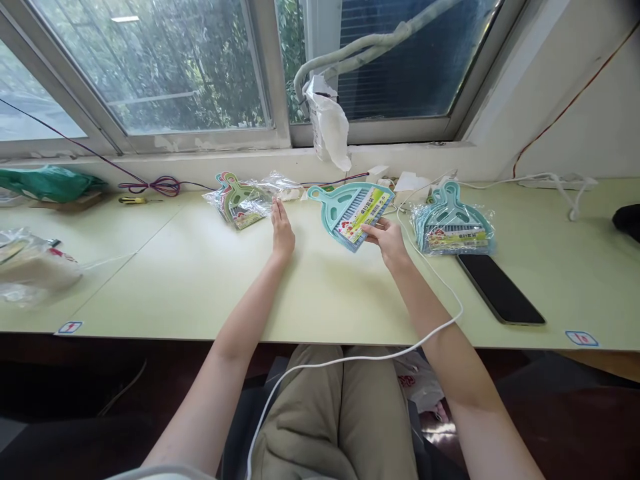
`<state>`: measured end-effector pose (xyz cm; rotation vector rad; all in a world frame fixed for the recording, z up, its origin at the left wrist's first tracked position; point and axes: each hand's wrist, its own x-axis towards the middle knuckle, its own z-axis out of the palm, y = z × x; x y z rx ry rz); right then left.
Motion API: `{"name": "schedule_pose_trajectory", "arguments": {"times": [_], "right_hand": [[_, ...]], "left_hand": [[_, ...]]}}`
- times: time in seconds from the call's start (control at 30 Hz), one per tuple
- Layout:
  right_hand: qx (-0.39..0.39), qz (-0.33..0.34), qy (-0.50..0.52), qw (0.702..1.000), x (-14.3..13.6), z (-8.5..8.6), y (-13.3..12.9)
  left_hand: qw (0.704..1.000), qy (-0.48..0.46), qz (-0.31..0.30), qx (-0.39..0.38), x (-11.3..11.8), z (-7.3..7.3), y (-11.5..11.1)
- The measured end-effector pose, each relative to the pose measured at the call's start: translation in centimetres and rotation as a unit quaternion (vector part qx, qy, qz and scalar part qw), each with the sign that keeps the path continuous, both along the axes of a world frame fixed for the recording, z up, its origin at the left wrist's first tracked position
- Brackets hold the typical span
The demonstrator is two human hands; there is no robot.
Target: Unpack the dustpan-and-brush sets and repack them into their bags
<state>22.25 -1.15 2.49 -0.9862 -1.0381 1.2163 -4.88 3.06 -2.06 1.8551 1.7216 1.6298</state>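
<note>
My right hand point(387, 241) grips the lower right corner of a light-blue mini dustpan and brush set point(333, 212), which has a printed yellow-green label across its bristles. The set is tilted above the table, its looped handle pointing left. With fingers stretched out and together, my left hand point(283, 230) rests on edge on the tabletop. Beside its fingertips lies a plastic-wrapped bundle of green and red dustpan sets point(241, 203). Another wrapped stack of light-blue dustpan sets point(453, 223) lies to the right of my right hand.
A black phone point(500, 288) lies at the right on the pale table point(210, 287). A white cable point(445, 323) crosses the right forearm and my lap. Farther left are a screwdriver point(133, 200), bundled wires point(163, 186), a green bag point(50, 183) and a clear plastic bag point(35, 267). Windows stand behind.
</note>
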Motion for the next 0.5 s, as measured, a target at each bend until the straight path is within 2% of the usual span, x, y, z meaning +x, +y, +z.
{"name": "schedule_pose_trajectory", "arguments": {"times": [0.13, 0.33, 0.5], "right_hand": [[-0.006, 0.013, -0.011, 1.0, -0.3, -0.4, 0.0], [-0.038, 0.023, -0.027, 0.999, -1.3, -1.1, -0.4], [-0.023, -0.017, -0.017, 0.999, -1.3, -1.3, -0.2]], "left_hand": [[1.0, 0.019, -0.022, 0.004, 0.4, -0.4, 0.3], [0.991, 0.068, -0.106, 0.055, 2.4, -0.5, -0.1], [0.984, 0.11, -0.122, 0.069, 2.9, -0.8, -0.1]]}}
